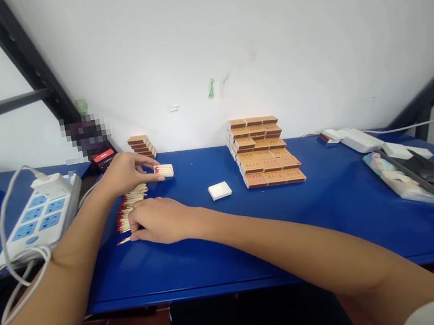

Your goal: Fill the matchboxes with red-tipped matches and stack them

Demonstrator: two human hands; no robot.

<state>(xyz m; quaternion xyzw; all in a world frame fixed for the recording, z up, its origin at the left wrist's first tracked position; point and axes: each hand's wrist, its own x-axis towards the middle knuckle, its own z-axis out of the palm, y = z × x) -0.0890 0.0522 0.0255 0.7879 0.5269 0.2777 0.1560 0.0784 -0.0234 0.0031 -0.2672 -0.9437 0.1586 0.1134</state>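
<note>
My left hand [132, 170] grips the end of a small white matchbox tray [167, 174] between thumb and fingers. Several matches with red heads lie inside that tray. A long heap of loose matches [125, 215] is spread on the table below, red heads towards the left. At the near end of the heap, my right hand [158, 220] has its fingers pinched on a matchstick [124, 240], whose red head points left. The hand covers part of the heap. Right of both hands, another white matchbox tray [220, 190] lies flat on the table.
Brown matchboxes [269, 161] are stacked in steps near the wall, with a smaller matchbox stack [141, 146] behind my left hand. A power strip [39, 216] with white cables sits at left. A phone [424, 171] rests at right on the blue table [226, 261].
</note>
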